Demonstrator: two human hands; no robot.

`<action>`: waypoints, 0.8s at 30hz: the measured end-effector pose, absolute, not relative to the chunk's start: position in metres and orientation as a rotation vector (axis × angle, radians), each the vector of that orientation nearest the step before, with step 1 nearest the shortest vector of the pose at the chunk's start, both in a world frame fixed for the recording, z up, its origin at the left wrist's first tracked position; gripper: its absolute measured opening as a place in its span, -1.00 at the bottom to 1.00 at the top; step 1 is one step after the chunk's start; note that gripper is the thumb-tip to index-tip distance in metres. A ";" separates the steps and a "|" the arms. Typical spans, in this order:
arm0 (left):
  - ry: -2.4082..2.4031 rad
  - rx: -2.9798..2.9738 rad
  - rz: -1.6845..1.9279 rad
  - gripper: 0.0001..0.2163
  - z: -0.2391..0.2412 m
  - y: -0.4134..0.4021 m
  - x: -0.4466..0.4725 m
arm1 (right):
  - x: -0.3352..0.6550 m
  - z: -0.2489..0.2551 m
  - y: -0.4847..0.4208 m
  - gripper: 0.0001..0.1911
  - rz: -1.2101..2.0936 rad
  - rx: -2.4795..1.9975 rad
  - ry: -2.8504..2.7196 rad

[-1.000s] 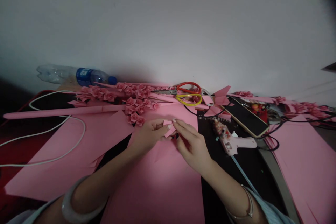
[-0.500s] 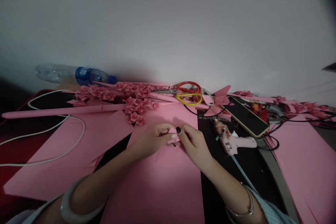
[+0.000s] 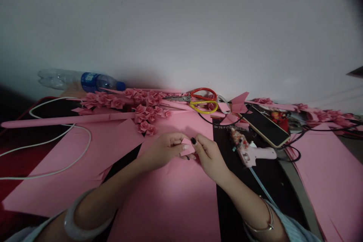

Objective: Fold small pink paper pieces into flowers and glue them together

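Observation:
A small folded piece of pink paper point(image 3: 187, 149) is pinched between both my hands, above a long pink paper sheet point(image 3: 172, 200). My left hand point(image 3: 167, 149) grips its left side, the thumb lying on top. With thumb and fingers, my right hand point(image 3: 210, 155) holds the right edge. Fingers partly cover the paper, so its full shape is hidden. Beyond my hands lie pink paper roses point(image 3: 149, 115). Scissors point(image 3: 204, 101) with one red and one yellow handle rest at the back.
Right of my hands lies a white glue gun point(image 3: 255, 154) with a glue stick, and a phone point(image 3: 265, 126) behind it. A plastic bottle point(image 3: 90, 81) lies against the wall. A white cable point(image 3: 87, 143) loops at left; more pink sheets point(image 3: 331, 174) are at right.
The folded paper has turned slightly between my fingers, and more of its face shows. Both hands stay in nearly the same place.

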State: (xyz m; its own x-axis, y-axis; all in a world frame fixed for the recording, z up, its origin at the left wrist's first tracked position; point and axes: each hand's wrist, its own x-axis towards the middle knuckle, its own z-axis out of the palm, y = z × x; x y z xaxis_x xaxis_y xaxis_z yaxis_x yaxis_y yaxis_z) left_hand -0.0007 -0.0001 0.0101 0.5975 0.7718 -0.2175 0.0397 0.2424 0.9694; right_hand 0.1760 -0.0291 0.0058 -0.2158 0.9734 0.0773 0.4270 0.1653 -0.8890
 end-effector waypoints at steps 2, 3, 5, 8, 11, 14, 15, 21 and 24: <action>0.799 1.224 0.588 -0.88 0.011 0.000 -0.001 | 0.176 0.005 -0.029 -0.62 1.016 -1.335 -1.729; 0.793 1.218 0.593 -0.89 0.011 0.000 0.000 | 0.176 0.005 -0.029 -0.61 1.027 -1.334 -1.718; 0.794 1.229 0.596 -0.88 0.012 0.000 0.000 | 0.176 0.004 -0.029 -0.60 1.046 -1.333 -1.702; 0.806 1.259 0.595 -0.88 0.012 0.000 0.000 | 0.177 0.004 -0.028 -0.59 1.048 -1.337 -1.688; 0.796 1.244 0.593 -0.88 0.012 0.000 0.000 | 0.177 0.004 -0.028 -0.59 1.033 -1.342 -1.682; 0.799 1.241 0.592 -0.88 0.011 -0.001 0.000 | 0.177 0.005 -0.028 -0.60 1.034 -1.340 -1.676; 0.803 1.239 0.594 -0.88 0.011 -0.001 0.000 | 0.176 0.005 -0.028 -0.60 1.037 -1.339 -1.667; 0.878 1.174 0.683 -0.91 0.010 0.000 0.003 | 0.176 0.007 -0.028 -0.62 0.973 -1.374 -1.683; 0.880 1.115 0.723 -0.86 0.008 0.001 0.004 | 0.176 0.006 -0.028 -0.64 0.960 -1.383 -1.679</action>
